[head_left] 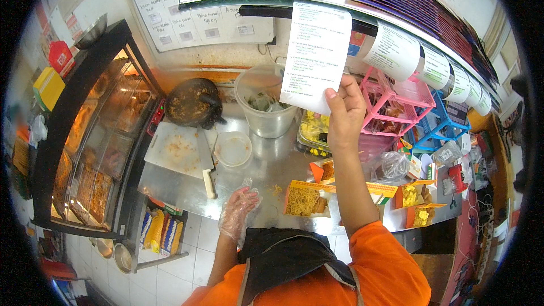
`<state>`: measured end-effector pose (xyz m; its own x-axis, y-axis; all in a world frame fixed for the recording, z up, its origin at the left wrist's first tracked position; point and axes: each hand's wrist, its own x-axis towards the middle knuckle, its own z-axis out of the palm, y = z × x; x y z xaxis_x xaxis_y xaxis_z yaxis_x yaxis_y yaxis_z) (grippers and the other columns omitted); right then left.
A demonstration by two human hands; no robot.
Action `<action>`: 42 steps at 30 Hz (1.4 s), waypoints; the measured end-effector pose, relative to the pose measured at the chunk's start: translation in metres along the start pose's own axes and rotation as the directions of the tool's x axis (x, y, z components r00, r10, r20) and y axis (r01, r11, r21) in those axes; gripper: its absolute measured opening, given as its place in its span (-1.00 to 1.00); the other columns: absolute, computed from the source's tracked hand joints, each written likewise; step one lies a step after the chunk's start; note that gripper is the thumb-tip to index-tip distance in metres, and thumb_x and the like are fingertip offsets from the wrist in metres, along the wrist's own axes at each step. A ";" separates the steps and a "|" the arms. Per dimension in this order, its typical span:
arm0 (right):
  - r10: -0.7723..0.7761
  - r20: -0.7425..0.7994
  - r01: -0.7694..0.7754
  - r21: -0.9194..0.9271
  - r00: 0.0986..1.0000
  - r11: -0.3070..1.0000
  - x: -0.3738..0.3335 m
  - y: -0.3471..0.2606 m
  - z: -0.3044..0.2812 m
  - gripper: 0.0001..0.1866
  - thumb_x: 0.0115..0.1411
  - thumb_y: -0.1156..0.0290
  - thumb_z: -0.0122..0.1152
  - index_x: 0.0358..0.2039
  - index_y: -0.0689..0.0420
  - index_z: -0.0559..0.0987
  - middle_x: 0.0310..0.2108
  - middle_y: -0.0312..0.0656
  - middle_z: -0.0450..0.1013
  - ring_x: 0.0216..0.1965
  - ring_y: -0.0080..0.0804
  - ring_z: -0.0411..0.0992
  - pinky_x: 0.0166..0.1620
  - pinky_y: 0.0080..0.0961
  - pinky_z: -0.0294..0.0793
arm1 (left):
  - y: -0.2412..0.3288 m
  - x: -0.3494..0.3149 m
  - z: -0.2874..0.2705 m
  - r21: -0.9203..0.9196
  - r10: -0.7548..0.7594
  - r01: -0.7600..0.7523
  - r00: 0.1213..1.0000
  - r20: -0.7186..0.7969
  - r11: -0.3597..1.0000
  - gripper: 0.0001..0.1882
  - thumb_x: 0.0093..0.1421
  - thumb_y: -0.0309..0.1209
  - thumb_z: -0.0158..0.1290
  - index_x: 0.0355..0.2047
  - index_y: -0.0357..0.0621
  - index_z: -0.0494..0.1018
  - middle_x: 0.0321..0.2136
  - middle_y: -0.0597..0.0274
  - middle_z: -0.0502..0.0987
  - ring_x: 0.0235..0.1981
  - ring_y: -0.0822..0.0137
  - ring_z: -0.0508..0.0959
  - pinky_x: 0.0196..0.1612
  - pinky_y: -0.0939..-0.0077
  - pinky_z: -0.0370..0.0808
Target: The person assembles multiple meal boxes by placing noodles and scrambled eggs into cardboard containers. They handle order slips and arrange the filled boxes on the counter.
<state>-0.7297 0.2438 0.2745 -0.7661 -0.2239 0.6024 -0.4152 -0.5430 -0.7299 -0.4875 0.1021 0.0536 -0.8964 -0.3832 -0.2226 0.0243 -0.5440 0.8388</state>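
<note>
My bare right hand (345, 107) is raised, thumb and fingers pinching the lower right edge of a long printed paper slip (317, 51). The slip's top overlaps the metal shelf rail; I cannot tell if it is still clipped there. My left hand (239, 209), in a clear plastic glove, rests at the table's front edge, loosely open and holding nothing visible. Close to it are a knife (206, 164) with a cream handle, leaning over a white cutting board (175, 150), and a round plastic tub (233, 148). A box of noodles (306, 201) stands to its right.
A lit glass food cabinet (96, 141) stands left. Behind the board sit a dark stone mortar (190, 102) and a translucent bucket (266, 119) with greens. Pink baskets (391, 102), a blue basket (439, 122) and open food boxes (422, 215) are right. More slips (394, 51) hang from the rail.
</note>
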 end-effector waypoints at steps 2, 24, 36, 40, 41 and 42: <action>0.001 0.005 -0.001 0.012 1.000 1.000 -0.001 0.001 0.000 -0.78 0.30 0.51 0.13 -0.06 0.28 0.45 -0.21 -0.15 0.58 -0.35 -0.64 0.49 -0.46 -0.69 0.45 | 0.000 0.000 0.000 0.004 -0.002 0.002 1.000 0.004 1.000 -0.26 0.16 -0.07 0.25 0.21 -0.22 0.28 0.01 -0.02 0.50 0.03 0.10 0.53 0.17 0.22 0.41; 0.022 0.019 -0.022 -0.006 1.000 1.000 -0.003 0.004 -0.004 -0.80 0.31 0.50 0.12 -0.09 0.27 0.44 -0.23 -0.16 0.58 -0.36 -0.65 0.47 -0.46 -0.69 0.44 | 0.000 -0.002 0.004 0.002 -0.019 0.019 0.999 -0.036 1.000 -0.35 0.23 -0.14 0.18 0.20 -0.26 0.28 -0.01 -0.02 0.51 0.02 0.08 0.53 0.16 0.22 0.42; 0.046 -0.005 -0.046 -0.011 0.999 0.999 -0.004 0.004 -0.005 -0.80 0.31 0.52 0.11 -0.07 0.28 0.45 -0.25 -0.18 0.57 -0.38 -0.66 0.45 -0.46 -0.68 0.41 | -0.004 -0.001 0.002 -0.058 0.012 -0.012 1.000 0.010 0.998 -0.26 0.15 -0.09 0.27 0.21 -0.23 0.28 0.01 0.00 0.51 0.03 0.14 0.54 0.19 0.25 0.41; 0.059 -0.007 -0.059 -0.016 0.998 0.998 -0.003 0.004 -0.007 -0.80 0.30 0.52 0.12 -0.08 0.27 0.45 -0.27 -0.22 0.56 -0.38 -0.67 0.44 -0.45 -0.69 0.41 | -0.004 0.000 0.003 -0.061 0.009 -0.009 1.000 0.009 0.998 -0.29 0.19 -0.13 0.24 0.21 -0.26 0.27 0.00 -0.01 0.52 0.03 0.14 0.54 0.19 0.25 0.41; 0.065 -0.011 -0.065 -0.010 0.998 0.998 -0.003 0.004 -0.007 -0.80 0.30 0.52 0.12 -0.08 0.27 0.46 -0.28 -0.23 0.56 -0.38 -0.68 0.44 -0.45 -0.69 0.41 | -0.004 0.000 0.003 -0.062 0.015 -0.014 1.000 0.010 0.998 -0.30 0.20 -0.14 0.24 0.21 -0.27 0.27 0.00 -0.01 0.52 0.03 0.13 0.54 0.18 0.25 0.41; 0.059 -0.008 -0.059 -0.009 0.998 0.998 -0.003 0.004 -0.007 -0.80 0.30 0.52 0.12 -0.08 0.27 0.46 -0.29 -0.25 0.55 -0.38 -0.68 0.43 -0.45 -0.69 0.41 | -0.004 0.000 0.003 -0.054 0.001 0.000 1.000 0.007 0.999 -0.30 0.20 -0.14 0.23 0.21 -0.27 0.27 0.00 -0.01 0.52 0.02 0.14 0.54 0.19 0.25 0.42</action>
<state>-0.7326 0.2484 0.2676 -0.7930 -0.2491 0.5560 -0.3737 -0.5219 -0.7668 -0.4894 0.1065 0.0520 -0.8997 -0.3780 -0.2184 0.0485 -0.5837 0.8105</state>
